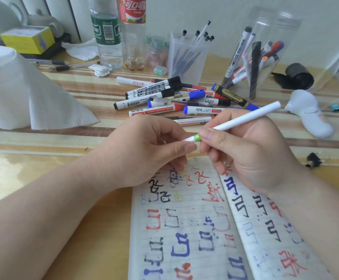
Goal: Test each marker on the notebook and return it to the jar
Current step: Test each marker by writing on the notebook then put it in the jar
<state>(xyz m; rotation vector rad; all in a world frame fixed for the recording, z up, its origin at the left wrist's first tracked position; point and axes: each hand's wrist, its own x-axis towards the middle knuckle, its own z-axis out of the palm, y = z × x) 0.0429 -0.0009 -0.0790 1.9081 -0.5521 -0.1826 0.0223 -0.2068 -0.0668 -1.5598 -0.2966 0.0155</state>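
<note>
Frame centre: my right hand (251, 156) is gripping the smooth white barrel of a slim marker (245, 118), fingers curled round it. My left hand (144, 152) is pinching its white end, beside the green band. The lined notebook (194, 229) is lying open below, blotched with red, blue and black ink. The clear plastic jar (265, 57) is standing upper right on the striped wooden desk (43, 158).

I saw a striped wooden table (43, 142) carrying an open notebook (184, 229) at the near edge, a loose heap of markers (170, 98) just behind it, a clear jar (265, 57) of markers at the back right, a frosted pen cup (186, 57) beside it, two plastic bottles (108, 37), and a paper-towel roll (13, 87) on the left.
</note>
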